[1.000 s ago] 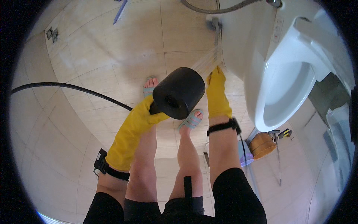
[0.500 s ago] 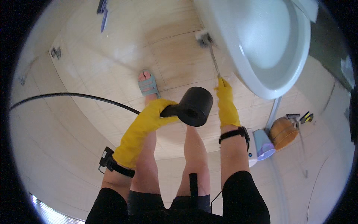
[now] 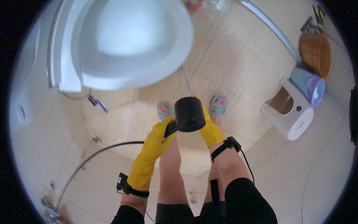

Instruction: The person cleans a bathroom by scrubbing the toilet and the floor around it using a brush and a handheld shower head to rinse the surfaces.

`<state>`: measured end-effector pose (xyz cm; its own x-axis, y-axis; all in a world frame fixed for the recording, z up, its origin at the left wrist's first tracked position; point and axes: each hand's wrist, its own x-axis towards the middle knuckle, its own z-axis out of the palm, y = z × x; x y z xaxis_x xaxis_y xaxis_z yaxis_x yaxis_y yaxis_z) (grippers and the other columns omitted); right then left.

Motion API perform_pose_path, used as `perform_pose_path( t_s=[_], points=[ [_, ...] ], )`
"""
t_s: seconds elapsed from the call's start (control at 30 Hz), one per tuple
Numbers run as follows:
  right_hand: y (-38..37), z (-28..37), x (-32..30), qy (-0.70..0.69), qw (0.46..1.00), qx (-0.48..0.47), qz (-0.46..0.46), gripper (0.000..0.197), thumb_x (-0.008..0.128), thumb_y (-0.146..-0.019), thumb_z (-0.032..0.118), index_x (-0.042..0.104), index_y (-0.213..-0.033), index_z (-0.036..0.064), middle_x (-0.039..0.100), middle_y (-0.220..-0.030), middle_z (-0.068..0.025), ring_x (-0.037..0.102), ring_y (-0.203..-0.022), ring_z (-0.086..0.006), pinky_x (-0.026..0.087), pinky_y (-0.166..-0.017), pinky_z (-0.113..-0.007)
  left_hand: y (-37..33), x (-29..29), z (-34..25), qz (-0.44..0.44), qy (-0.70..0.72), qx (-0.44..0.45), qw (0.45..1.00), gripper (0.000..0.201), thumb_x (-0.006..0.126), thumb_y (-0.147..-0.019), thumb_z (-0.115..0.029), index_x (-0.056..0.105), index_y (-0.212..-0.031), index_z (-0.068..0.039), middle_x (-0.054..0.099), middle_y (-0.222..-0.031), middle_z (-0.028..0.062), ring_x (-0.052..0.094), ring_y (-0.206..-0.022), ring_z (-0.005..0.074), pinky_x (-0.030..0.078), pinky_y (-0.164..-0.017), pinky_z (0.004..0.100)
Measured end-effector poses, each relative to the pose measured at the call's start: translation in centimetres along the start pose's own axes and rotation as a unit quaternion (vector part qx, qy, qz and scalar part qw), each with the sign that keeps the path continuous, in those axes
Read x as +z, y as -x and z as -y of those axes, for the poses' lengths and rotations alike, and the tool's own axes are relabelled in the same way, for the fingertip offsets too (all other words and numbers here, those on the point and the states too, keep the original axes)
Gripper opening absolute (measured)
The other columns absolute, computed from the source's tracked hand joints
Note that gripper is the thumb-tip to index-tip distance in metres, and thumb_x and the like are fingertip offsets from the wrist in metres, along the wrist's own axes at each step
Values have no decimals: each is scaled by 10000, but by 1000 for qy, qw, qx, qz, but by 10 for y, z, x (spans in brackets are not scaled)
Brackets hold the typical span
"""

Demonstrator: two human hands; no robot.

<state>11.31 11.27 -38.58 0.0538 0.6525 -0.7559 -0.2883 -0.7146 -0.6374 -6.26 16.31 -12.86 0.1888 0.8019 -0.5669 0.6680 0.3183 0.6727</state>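
Note:
My left hand, in a yellow rubber glove, is closed around the handle of a black shower head with a wide round body. A black hose runs from it to the lower left. My right hand, gloved likewise, sits partly behind the shower head. It is closed on a thin, light brush handle that reaches forward to the toilet's base. The brush's head is hidden by the toilet. Above both hands stands the white toilet, its wide bowl open toward me.
A white stool stands at right, beside a blue-purple bin and a brown bucket. A raised strip crosses the floor. Purple brushes lie left of my sandalled feet. A tap is at lower left.
My view has turned, so the toilet now fills the upper left and the stool shows fully. The brush's head has gone out of sight. Both hands keep their holds.

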Motion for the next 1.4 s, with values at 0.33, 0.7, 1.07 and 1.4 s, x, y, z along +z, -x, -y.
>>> perform_pose_path(
  t_s=[0.33, 0.7, 1.07, 1.4],
  points=[
    [-80, 77, -35, 115, 989, -88, -7, 372, 493, -981, 286, 550, -1275, 66, 640, -1080, -127, 626, -872, -245, 508, -735, -359, -24, 78, -53, -14, -56, -74, 996, 546, 710, -815, -70, 508, -1322, -82, 617, -1061, 173, 620, -909, 304, 494, -791, 342],
    [-139, 116, -24, 68, 994, -79, -3, 371, 440, -969, 233, 524, -1302, 93, 657, -946, -189, 612, -808, -396, 484, -694, -490, -48, 76, -91, -22, -74, -76, 994, 553, 729, -800, -60, 515, -1310, -64, 600, -1007, 149, 618, -871, 255, 495, -769, 324],
    [-56, 195, -108, 391, 894, -219, -3, 411, 385, -980, 188, 459, -1382, 137, 644, -1080, -151, 597, -961, -352, 469, -812, -444, -37, 21, -179, -22, -14, -165, 986, 473, 748, -804, -97, 544, -1225, -27, 588, -960, 91, 571, -754, 153, 465, -681, 287],
    [-199, 246, -19, 370, 924, -20, 89, 430, 326, -1011, 339, 538, -1320, 129, 560, -1299, -179, 504, -1209, -370, 393, -1009, -423, -111, -30, -194, -71, -17, -185, 980, 366, 736, -803, -26, 567, -1126, -13, 633, -965, 50, 578, -837, 98, 478, -727, 243]
  ],
)
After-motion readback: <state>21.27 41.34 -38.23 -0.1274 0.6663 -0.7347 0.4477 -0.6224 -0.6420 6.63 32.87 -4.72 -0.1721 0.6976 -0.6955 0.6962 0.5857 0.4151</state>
